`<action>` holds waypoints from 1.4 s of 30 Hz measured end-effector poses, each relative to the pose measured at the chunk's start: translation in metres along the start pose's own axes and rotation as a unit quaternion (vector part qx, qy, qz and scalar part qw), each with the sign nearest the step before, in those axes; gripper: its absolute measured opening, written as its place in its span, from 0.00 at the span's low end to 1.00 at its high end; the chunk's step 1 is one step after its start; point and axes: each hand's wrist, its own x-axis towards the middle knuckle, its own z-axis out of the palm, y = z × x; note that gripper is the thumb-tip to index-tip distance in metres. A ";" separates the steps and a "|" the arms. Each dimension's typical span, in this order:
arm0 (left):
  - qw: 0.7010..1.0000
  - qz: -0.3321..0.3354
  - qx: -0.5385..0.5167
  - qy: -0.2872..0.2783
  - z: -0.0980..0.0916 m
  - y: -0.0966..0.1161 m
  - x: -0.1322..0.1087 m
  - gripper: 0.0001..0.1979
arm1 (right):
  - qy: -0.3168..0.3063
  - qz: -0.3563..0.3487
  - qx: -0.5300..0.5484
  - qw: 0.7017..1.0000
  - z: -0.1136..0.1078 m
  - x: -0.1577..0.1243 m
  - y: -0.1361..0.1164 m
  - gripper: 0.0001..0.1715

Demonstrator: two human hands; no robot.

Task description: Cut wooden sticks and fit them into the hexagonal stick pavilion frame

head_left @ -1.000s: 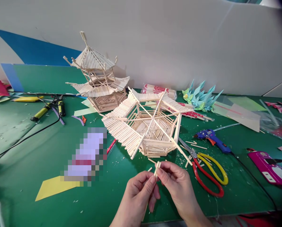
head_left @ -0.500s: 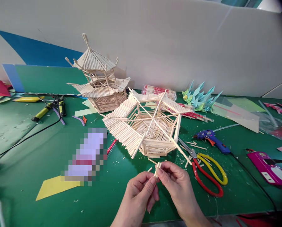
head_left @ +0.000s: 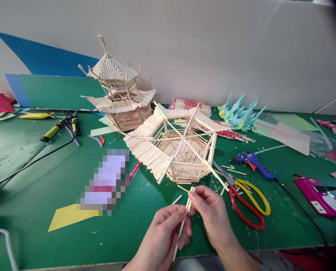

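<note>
Between the fingertips of both hands are a few thin wooden sticks (head_left: 188,205), one long and at least one short, lying together at a slant. My left hand (head_left: 168,227) pinches them lower down, and the long stick's end shows below its fingers. My right hand (head_left: 210,210) pinches the upper ends with thumb and finger. Just beyond the hands stands a six-sided stick frame (head_left: 185,169), its sloping eaves covered with sticks at the left and back; the front right side is bare. A taller stick pagoda (head_left: 114,71) stands behind it.
Scissors (head_left: 248,199) with red and yellow handles and a blue glue gun (head_left: 254,165) lie right. A magenta power strip (head_left: 320,195) is farther right. Left are wire strippers (head_left: 62,126), a blurred-out rectangle (head_left: 107,178) and yellow paper (head_left: 72,215). Folded paper flowers (head_left: 239,113) stand behind.
The long stick now sticks out below my left hand, and more of the sticks shows between the hands. My right hand has risen slightly. The view has shifted a little.
</note>
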 end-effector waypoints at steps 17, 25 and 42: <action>0.999 0.024 0.045 0.002 -0.001 -0.005 -0.002 0.11 | 0.004 -0.020 -0.010 1.000 -0.001 -0.003 0.001 0.13; 0.998 0.031 0.050 0.018 -0.006 -0.008 0.003 0.12 | 0.006 -0.033 -0.020 0.999 0.000 -0.002 0.001 0.13; 0.948 0.169 0.206 0.172 -0.022 0.013 -0.017 0.17 | -0.077 -0.208 -0.592 0.774 -0.030 0.016 0.023 0.11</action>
